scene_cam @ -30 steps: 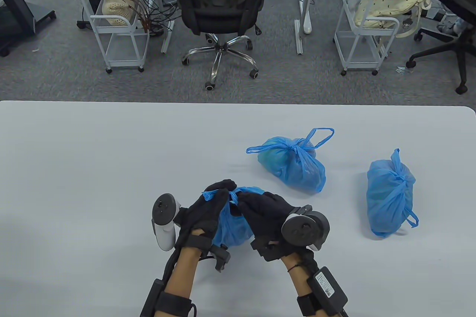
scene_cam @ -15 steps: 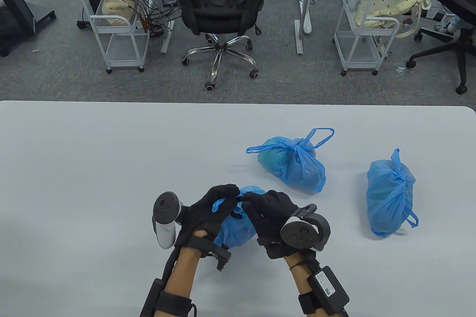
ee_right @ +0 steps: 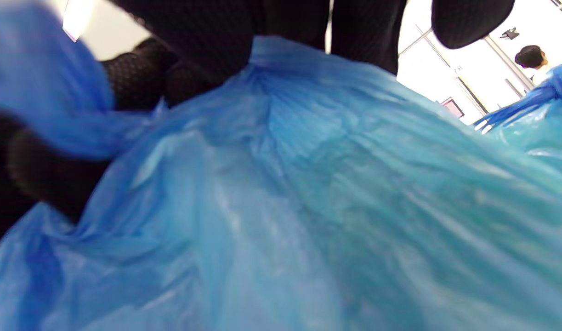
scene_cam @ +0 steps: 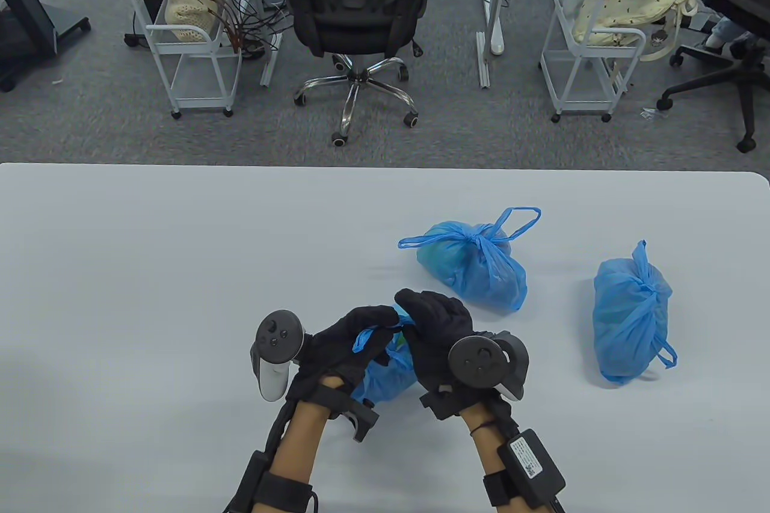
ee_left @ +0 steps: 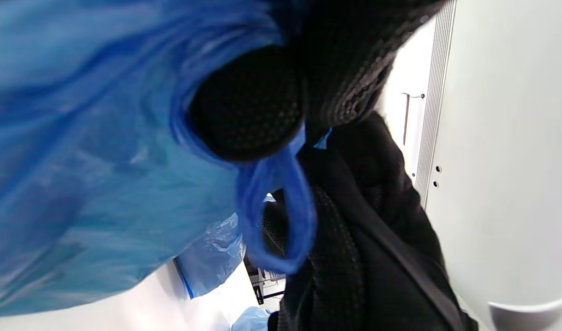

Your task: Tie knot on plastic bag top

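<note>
The blue bag point(scene_cam: 385, 374) sits on the desk point(scene_cam: 150, 272) between both hands; left hand point(scene_cam: 346, 344) pinches a handle loop point(ee_left: 281, 216), right hand point(scene_cam: 436, 326) grips the top; slippery film could slide free, loosening the knot

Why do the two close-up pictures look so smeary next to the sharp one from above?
Table view: evenly lit and sharp, with soft shadows under the tied bags. Left wrist view: the blue bag sits so near the lens that it blurs, though the handle loop is clearer. Right wrist view: plastic fills the frame, smeared, with a bright washed-out background.
</note>
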